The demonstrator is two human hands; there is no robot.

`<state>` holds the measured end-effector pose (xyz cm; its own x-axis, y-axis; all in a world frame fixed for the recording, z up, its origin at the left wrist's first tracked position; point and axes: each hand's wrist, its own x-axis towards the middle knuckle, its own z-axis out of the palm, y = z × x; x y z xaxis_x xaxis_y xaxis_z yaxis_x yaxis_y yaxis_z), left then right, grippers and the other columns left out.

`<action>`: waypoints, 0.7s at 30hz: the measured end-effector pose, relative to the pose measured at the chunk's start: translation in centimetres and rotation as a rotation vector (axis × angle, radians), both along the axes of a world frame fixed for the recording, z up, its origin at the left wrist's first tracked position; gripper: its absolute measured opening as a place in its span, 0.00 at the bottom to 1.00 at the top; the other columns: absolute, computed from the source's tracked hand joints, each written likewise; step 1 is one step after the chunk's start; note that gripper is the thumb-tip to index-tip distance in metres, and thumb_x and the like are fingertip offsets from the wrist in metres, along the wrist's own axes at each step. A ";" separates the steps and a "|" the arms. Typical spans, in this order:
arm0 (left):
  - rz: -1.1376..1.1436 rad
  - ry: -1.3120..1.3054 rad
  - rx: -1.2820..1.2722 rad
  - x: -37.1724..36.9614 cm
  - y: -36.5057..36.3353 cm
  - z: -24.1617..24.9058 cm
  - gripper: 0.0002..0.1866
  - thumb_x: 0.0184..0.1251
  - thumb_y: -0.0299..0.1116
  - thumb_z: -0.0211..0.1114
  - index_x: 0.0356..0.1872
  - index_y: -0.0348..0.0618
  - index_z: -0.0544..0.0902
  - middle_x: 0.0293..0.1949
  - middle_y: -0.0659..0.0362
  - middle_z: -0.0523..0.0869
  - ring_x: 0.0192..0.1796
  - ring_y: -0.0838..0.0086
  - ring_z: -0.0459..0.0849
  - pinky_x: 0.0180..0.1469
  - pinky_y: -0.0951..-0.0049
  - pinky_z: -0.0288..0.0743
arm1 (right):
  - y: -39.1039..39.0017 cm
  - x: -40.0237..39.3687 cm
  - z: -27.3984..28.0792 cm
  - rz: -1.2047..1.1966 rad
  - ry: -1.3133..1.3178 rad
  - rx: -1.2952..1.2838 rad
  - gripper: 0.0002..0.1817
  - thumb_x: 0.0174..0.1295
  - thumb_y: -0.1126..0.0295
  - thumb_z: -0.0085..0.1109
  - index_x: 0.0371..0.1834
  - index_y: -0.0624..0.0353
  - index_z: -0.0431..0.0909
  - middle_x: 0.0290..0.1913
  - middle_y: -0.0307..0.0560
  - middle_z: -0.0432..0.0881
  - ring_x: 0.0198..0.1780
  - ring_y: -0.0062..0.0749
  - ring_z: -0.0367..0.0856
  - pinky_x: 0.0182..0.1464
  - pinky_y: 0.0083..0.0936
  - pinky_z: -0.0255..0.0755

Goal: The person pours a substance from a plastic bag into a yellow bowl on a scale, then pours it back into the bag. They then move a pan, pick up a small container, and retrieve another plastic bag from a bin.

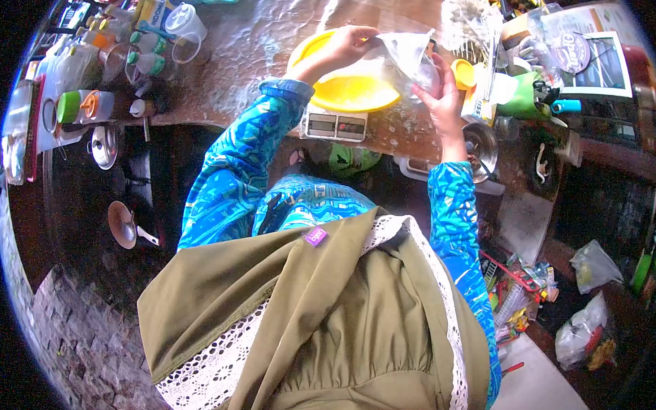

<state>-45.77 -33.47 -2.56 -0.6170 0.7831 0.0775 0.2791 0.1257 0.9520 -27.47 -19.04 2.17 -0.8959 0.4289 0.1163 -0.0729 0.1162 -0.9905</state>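
Between my two hands hangs a clear plastic bag [409,52], with whitish contents that I cannot make out. My left hand [346,48] reaches over a yellow bowl [357,94] and pinches the bag's upper left edge. On the bag's other side, my right hand [442,93] grips it with fingers and thumb. Beneath the bag, the yellow bowl rests on a weighing scale [334,126] with a light frame, near the table's front edge. My left forearm covers part of the bowl's left side.
The brown table [232,57] carries jars and bottles at left, including a green-lidded jar [70,107] and a white plastic tub [186,26]. At right are a yellow lid [462,74] and a green pouch [523,96]. A metal pot lid [480,149] lies below my right wrist.
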 end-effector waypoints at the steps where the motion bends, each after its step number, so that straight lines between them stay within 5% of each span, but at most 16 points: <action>1: 0.000 0.027 -0.035 0.0 -0.2 0.7 0.14 0.64 0.34 0.59 0.47 0.38 0.79 0.40 0.59 0.84 0.41 0.78 0.80 0.44 0.77 0.74 | 0.5 -0.3 0.0 -0.002 0.000 0.000 0.36 0.46 0.81 0.64 0.62 0.59 0.59 0.57 0.44 0.68 0.59 0.31 0.66 0.63 0.27 0.59; 21: 0.089 -0.106 -0.044 -1.7 -4.2 -4.0 0.20 0.67 0.42 0.55 0.52 0.36 0.75 0.43 0.62 0.82 0.45 0.80 0.75 0.50 0.78 0.69 | 0.6 -7.1 5.9 0.275 -0.034 0.461 0.27 0.49 0.78 0.63 0.55 0.58 0.69 0.49 0.44 0.77 0.51 0.26 0.74 0.56 0.23 0.68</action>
<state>-47.46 -37.72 -6.52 -0.6873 0.7259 -0.0250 0.1634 0.1881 0.9685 -34.62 -18.44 8.12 -0.9745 0.0890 0.2060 -0.1308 0.5208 -0.8436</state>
